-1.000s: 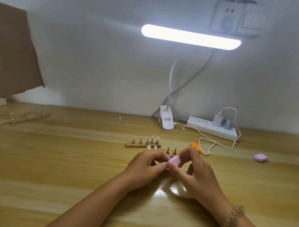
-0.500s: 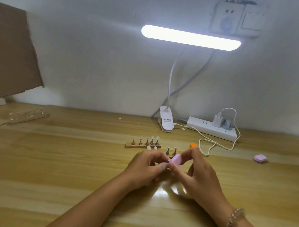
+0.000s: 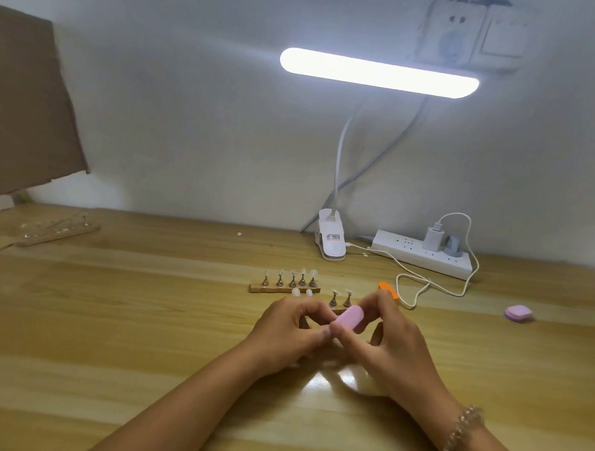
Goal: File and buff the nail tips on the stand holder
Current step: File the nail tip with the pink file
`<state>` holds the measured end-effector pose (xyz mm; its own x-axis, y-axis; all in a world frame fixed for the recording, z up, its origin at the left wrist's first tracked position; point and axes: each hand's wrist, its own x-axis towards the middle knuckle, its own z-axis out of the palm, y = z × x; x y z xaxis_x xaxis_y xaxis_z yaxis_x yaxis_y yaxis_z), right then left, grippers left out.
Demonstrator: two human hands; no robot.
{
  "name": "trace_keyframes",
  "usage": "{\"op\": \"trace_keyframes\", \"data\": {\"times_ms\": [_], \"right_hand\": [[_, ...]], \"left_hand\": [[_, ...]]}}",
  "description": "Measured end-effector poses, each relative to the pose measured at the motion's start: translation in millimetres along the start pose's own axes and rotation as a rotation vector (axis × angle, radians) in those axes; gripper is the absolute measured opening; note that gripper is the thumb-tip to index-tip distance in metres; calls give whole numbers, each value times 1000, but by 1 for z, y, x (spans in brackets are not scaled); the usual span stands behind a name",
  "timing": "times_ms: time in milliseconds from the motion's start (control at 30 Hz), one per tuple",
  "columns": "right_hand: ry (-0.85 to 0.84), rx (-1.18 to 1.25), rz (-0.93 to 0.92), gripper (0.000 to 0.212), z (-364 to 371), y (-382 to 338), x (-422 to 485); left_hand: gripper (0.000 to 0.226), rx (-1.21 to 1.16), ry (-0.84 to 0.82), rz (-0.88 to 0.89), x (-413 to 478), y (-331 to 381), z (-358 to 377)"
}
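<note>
- Hands meet low over the wooden surface (image 3: 148, 321), just in front of the stand holder (image 3: 285, 288).
- The right hand (image 3: 391, 348), with a beaded bracelet (image 3: 461, 433) on its wrist, grips a pink buffer block (image 3: 350, 317) between thumb and fingers.
- The block's long axis runs from near-left to far-right. Its near end points at the left fingertips and its far end is tipped up toward the wall.
- The left hand (image 3: 284, 330) has its fingers curled in, with the tips touching the block's near end. Whether they pinch anything cannot be told.
- The stand holder lies crosswise on the surface, with five upright pegs carrying pale nail tips (image 3: 303, 272).
- Two loose white tips (image 3: 296, 291) sit just in front of the stand holder.
- A shorter holder piece (image 3: 340, 300) with two pegs stands right behind the block.
- An orange file (image 3: 388, 289) shows beyond the right fingers, and a second pink block (image 3: 518, 312) lies well apart at far right.
- A lit lamp (image 3: 377, 73) hangs over the scene, and a power strip (image 3: 424, 254) sits against the wall.
- Compared with a second ago, both hands and the block hold almost the same place and slant.
- The orange file was largely covered half a second ago and is now in plainer sight again.
</note>
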<state>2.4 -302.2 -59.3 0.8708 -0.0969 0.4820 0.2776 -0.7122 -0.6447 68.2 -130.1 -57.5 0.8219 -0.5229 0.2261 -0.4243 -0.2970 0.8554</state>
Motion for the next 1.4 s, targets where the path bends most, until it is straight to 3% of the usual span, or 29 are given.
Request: {"op": "trace_keyframes", "data": {"times_ms": [133, 233, 367, 533, 633, 767, 900, 1000, 1133, 1267, 1400], "right_hand": [[-46, -36, -5, 48, 2, -1, -3], [24, -53, 63, 50, -2, 2, 0], [-9, -166, -34, 50, 2, -4, -6], [74, -161, 37, 46, -2, -1, -1], [12, -183, -29, 46, 1, -3, -5], [80, -161, 66, 40, -2, 2, 1], [14, -162, -18, 45, 0, -2, -4], [83, -151, 61, 40, -4, 2, 0], [28, -163, -22, 43, -1, -3, -4], [79, -197, 32, 47, -5, 1, -2], [0, -176, -59, 38, -1, -5, -7]], "left_hand": [[26, 3, 2, 12, 0, -2, -1], [23, 7, 15, 18, 0, -2, 0], [22, -21, 5, 23, 1, -3, 0], [21, -1, 9, 46, 1, -6, 0], [14, -33, -10, 40, 1, -5, 0], [13, -8, 7, 40, 2, -10, 0], [10, -23, -6, 42, 1, -7, -1], [13, 4, 22, 31, 2, -8, 0], [23, 6, 14, 26, 3, -9, -1], [14, 8, 14, 29, 3, -12, 0], [14, -14, -4, 45, 4, -14, -1]]}}
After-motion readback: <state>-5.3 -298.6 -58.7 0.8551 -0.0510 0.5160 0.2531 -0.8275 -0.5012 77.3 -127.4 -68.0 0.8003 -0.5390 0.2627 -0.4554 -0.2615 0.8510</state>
